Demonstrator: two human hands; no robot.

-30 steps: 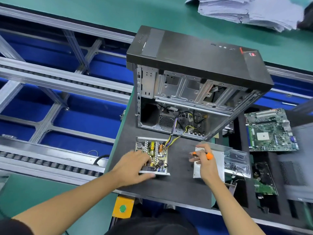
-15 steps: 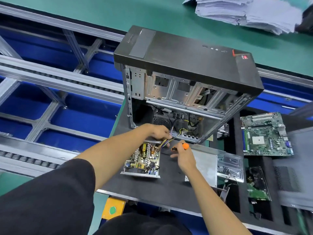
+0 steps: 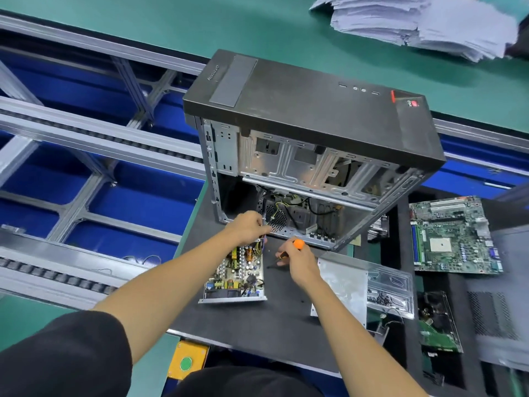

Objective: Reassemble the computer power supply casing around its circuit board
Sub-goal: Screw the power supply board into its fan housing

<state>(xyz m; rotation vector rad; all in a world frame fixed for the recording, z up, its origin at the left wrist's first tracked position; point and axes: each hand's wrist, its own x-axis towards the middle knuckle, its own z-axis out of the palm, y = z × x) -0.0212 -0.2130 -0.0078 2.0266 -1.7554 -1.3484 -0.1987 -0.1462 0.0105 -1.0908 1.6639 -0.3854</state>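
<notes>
So the biggest thing on the bench was the black tower case (image 3: pixel 309 144), side panel off, standing on a dark mat (image 3: pixel 257 319) with its open side facing the camera. You could see the bare metal drive bays and a few cables hanging inside. To the right of it a green motherboard (image 3: pixel 455 239) lay flat, well apart from the work area, and a stack of papers (image 3: pixel 423 21) sat on the green table at the far back.

In front of the tower, a silver casing cover (image 3: pixel 343 285) for the power supply lay flat on the mat, just beside a clear plastic bag of screws (image 3: pixel 390 290). The power supply circuit board (image 3: pixel 240 273) sat in its bottom tray on the mat, left of that cover and right by the tower's open edge, all its parts exposed.

The left hand (image 3: pixel 249 227) was at the board's far end, fingers curled around the wire bundle (image 3: pixel 264 222) running from the board into the tower. The right hand (image 3: pixel 297 262) gripped an orange-handled screwdriver (image 3: pixel 294 246), tip pointing down-left toward the mat between board and cover.
</notes>
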